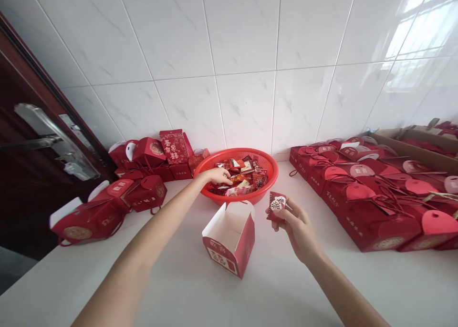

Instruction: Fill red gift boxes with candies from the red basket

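A red plastic basket point(272, 177) near the wall holds many small wrapped packets in red, brown and pink. My left hand point(219, 175) reaches over its left side, fingers bent down at the packets; what they grip, if anything, is too small to tell. To the right of the basket's front, my right hand point(295, 222) holds a red packet point(276, 205) with a white label between thumb and fingers. Between my forearms stands a red box point(246, 246) with its top open and a white inside that looks bare.
Several red gift boxes point(143, 193) cluster at the left, by a dark door point(32, 174) with a metal handle. Rows of closed red boxes point(358, 189) fill the right side, beside a cardboard carton point(393, 141). A tiled wall point(246, 98) rises behind.
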A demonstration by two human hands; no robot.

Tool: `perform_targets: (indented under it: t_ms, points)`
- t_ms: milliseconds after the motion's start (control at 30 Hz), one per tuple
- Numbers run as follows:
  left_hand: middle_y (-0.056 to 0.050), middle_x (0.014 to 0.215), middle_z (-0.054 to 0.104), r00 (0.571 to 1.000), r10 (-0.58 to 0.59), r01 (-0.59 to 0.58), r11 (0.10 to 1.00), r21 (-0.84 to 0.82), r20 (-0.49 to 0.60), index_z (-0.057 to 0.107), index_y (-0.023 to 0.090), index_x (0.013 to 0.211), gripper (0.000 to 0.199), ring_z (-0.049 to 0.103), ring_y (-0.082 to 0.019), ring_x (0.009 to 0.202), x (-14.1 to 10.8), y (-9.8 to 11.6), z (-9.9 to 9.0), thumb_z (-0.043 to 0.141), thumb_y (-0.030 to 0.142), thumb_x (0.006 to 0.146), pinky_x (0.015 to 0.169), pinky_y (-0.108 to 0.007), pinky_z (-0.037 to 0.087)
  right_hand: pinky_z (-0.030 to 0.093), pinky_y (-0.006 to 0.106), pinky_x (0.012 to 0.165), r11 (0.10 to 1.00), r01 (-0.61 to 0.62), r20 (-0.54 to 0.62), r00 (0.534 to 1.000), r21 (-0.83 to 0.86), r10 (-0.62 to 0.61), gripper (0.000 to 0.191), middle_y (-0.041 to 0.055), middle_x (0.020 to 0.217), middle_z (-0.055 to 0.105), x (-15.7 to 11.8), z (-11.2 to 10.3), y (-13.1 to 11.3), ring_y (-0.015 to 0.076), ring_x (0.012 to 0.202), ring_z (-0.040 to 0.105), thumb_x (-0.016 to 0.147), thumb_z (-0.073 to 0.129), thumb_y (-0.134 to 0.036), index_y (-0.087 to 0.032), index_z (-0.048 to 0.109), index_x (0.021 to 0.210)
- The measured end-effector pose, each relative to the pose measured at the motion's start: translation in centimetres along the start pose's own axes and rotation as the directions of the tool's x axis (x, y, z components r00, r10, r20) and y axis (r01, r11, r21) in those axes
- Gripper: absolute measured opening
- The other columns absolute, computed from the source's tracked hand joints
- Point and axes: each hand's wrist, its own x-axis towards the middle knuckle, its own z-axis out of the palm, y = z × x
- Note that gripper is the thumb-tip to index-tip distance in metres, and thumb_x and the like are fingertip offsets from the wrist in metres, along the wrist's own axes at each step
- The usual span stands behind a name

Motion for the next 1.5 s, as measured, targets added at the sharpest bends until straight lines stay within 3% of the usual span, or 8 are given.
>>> perform_targets:
  t_ms: [167, 333, 733, 900, 1067, 1200, 1333, 1500]
  points:
    - [0.004, 0.059, 0.063, 1.0, -0.012, 0.011, 0.997, 0.082, 0.016, 0.078, 0.021, 0.104, 0.055, 0.056, -0.016, 0.054, -0.5, 0.1, 0.5, 0.084, 0.026, 0.049, 0.053, -0.025, 0.039, 0.041, 0.028, 0.056, 1.0, 0.005, 0.014, 1.0, -0.014, -0.005, 0.028, 0.0035, 0.08, 0.068, 0.1, -0.1, 0.3, 0.0127, 0.058, 0.053, 0.072, 0.075, -0.038, -0.019, 0.066, 0.091]
    - [-0.002, 0.087, 0.074, 0.994, 0.101, -0.099, 0.994, 0.044, -0.035, 0.08, 0.019, 0.097, 0.04, 0.063, -0.019, 0.078, -1.1, 0.8, 0.3, 0.081, 0.029, 0.058, 0.067, -0.025, 0.045, 0.042, 0.027, 0.056, 1.0, 0.011, 0.017, 1.0, -0.024, -0.01, 0.028, 0.0029, 0.079, 0.067, 0.2, -0.3, 0.4, 0.0123, 0.058, 0.053, 0.073, 0.075, -0.039, -0.019, 0.066, 0.089]
    - [-0.006, 0.093, 0.076, 0.897, 0.288, -0.412, 0.822, -0.394, -0.336, 0.077, 0.016, 0.087, 0.028, 0.068, -0.02, 0.083, -3.8, 4.4, 1.2, 0.081, 0.022, 0.06, 0.077, -0.032, 0.055, 0.043, 0.027, 0.055, 1.0, 0.031, -0.042, 0.999, 0.0, -0.031, 0.037, 0.0049, 0.076, 0.069, 0.4, -0.4, 0.3, 0.0114, 0.056, 0.054, 0.075, 0.076, -0.053, -0.017, 0.068, 0.079]
    - [-0.008, 0.096, 0.075, 0.838, 0.483, -0.545, 0.754, -0.365, -0.254, 0.077, 0.015, 0.087, 0.028, 0.068, -0.022, 0.09, -6.4, 7.6, 2.2, 0.083, 0.028, 0.063, 0.081, -0.035, 0.055, 0.048, 0.027, 0.065, 0.986, 0.169, -0.102, 0.981, 0.007, -0.167, 0.036, 0.0053, 0.086, 0.071, 0.7, -0.8, -0.5, 0.0149, 0.072, 0.061, 0.076, 0.077, -0.055, -0.021, 0.073, 0.083]
    - [-0.006, 0.097, 0.071, 0.799, 0.551, -0.601, 0.727, -0.333, -0.239, 0.077, 0.016, 0.088, 0.023, 0.067, -0.019, 0.09, -9.1, 10.2, 4.5, 0.081, 0.027, 0.068, 0.083, -0.034, 0.055, 0.052, 0.032, 0.083, 0.973, 0.22, 0.027, 0.975, 0.065, -0.222, 0.029, 0.0049, 0.108, 0.071, 0.6, -0.7, -0.9, 0.02, 0.097, 0.063, 0.084, 0.072, -0.05, -0.026, 0.076, 0.1]
    - [-0.005, 0.094, 0.069, 0.817, 0.563, -0.561, 0.729, -0.392, -0.123, 0.073, 0.015, 0.089, 0.022, 0.066, -0.017, 0.084, -10.1, 10.9, 5.1, 0.079, 0.029, 0.073, 0.076, -0.031, 0.054, 0.053, 0.032, 0.083, 0.967, 0.249, 0.047, 0.967, 0.057, -0.252, 0.025, 0.0044, 0.105, 0.07, 0.5, -0.9, -1.0, 0.019, 0.094, 0.062, 0.09, 0.066, -0.047, -0.027, 0.075, 0.103]
    - [-0.006, 0.103, 0.069, 0.864, 0.504, -0.477, 0.818, -0.323, 0.0, 0.067, 0.019, 0.117, 0.044, 0.066, -0.02, 0.093, -10.4, 11.0, 4.3, 0.076, 0.039, 0.079, 0.073, -0.029, 0.052, 0.053, 0.027, 0.069, 0.943, 0.314, 0.056, 0.949, -0.112, -0.31, 0.021, 0.0023, 0.086, 0.066, 0.0, -1.3, -1.3, 0.0156, 0.078, 0.057, 0.091, 0.067, -0.044, -0.024, 0.073, 0.09]
    - [-0.006, 0.111, 0.073, 0.807, 0.548, -0.51, 0.834, -0.208, 0.218, 0.072, 0.02, 0.114, 0.036, 0.066, -0.024, 0.107, -10.8, 11.5, 4.7, 0.076, 0.036, 0.081, 0.089, -0.033, 0.051, 0.051, 0.024, 0.065, 0.941, 0.335, 0.082, 0.94, -0.038, -0.331, 0.02, 0.0014, 0.082, 0.062, -0.1, -1.5, -1.8, 0.0146, 0.077, 0.056, 0.09, 0.068, -0.042, -0.023, 0.073, 0.087]
